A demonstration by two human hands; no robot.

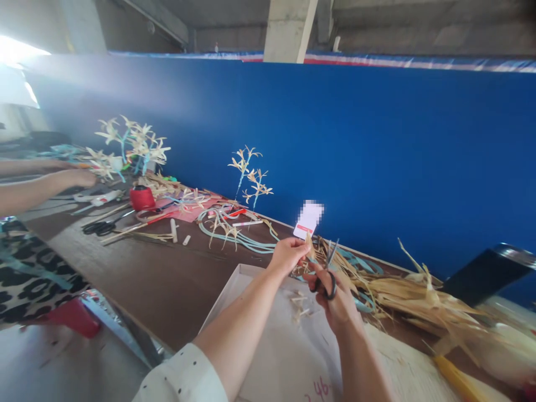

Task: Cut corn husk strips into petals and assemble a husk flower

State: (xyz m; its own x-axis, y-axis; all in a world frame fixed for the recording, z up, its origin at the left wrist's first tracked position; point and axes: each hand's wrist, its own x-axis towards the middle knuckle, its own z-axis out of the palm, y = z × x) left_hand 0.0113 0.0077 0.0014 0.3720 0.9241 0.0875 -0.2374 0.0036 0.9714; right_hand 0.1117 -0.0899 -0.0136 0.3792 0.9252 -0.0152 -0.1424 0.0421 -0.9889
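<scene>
Beneath our forearms lies a pale tray (293,343), with small scraps (298,301) strewn over it and red writing at its near end. Toward its far end, our right hand (335,296) is wrapped round the scissors (333,254), the dark loops in its grip, the blades pointing up and parted. Our left hand (288,257), just to the left, pinches a husk piece (310,249) between thumb and fingers, so the piece sits just beside the blades; whether they touch it we cannot tell.

We judge the step in hand to be trimming this piece. The next move seems to call for a steady pinch, the blades lined up on the husk, and our left fingertips kept clear of the cut.

To the right, dry husks (402,296) lie heaped along the tabletop (176,290); to the left, blue cords (251,244) curve across it. Behind our hands, a lit phone (305,229) is propped near the blue wall (397,156). Farther left, a co-worker's hand (81,177) is near a bunch of pale flowers (142,137). Beyond the wall rises a concrete pillar (287,30).
</scene>
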